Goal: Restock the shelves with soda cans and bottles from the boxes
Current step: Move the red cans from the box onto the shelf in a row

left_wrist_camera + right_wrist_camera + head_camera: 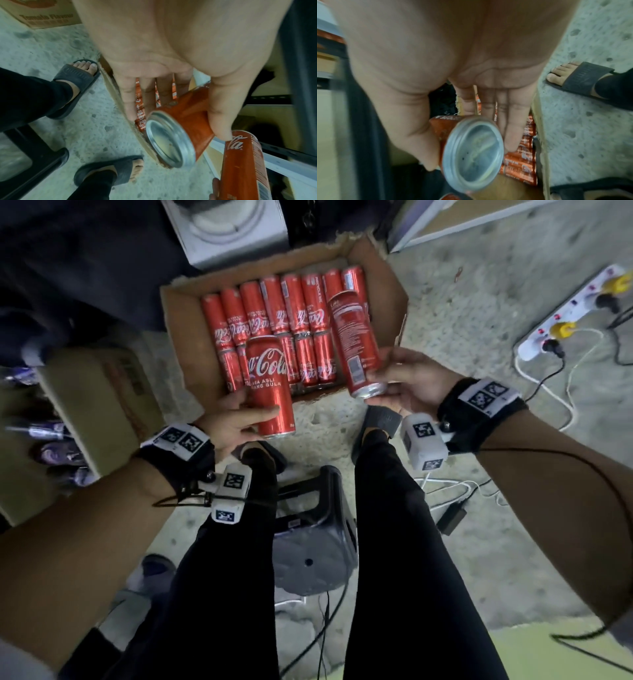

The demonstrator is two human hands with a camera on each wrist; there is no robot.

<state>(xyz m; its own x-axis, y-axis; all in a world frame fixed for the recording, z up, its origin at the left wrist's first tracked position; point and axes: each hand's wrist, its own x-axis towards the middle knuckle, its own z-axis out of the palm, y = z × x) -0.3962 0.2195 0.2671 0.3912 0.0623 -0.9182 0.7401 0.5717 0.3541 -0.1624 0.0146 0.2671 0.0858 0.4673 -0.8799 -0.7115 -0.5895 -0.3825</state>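
Observation:
An open cardboard box (pixel 178 337) on the floor holds several red cola cans (pixel 294 313) lying in rows. My left hand (pixel 236 419) grips one red can (pixel 270 385) near its bottom, above the box's near edge; its silver base (pixel 169 140) faces the left wrist camera. My right hand (pixel 407 385) grips a second red can (pixel 356 344), tilted, label side up, over the box's right part; its silver base (pixel 474 155) fills the right wrist view. The right-hand can (pixel 243 162) also shows in the left wrist view.
A closed carton (pixel 99 402) stands at the left by purple packets (pixel 54 440). A black plastic stool (pixel 311 535) is between my legs, with sandalled feet (pixel 77 86) near the box. A white power strip (pixel 568 313) and cables lie at the right. A shelf frame (pixel 455 224) stands beyond.

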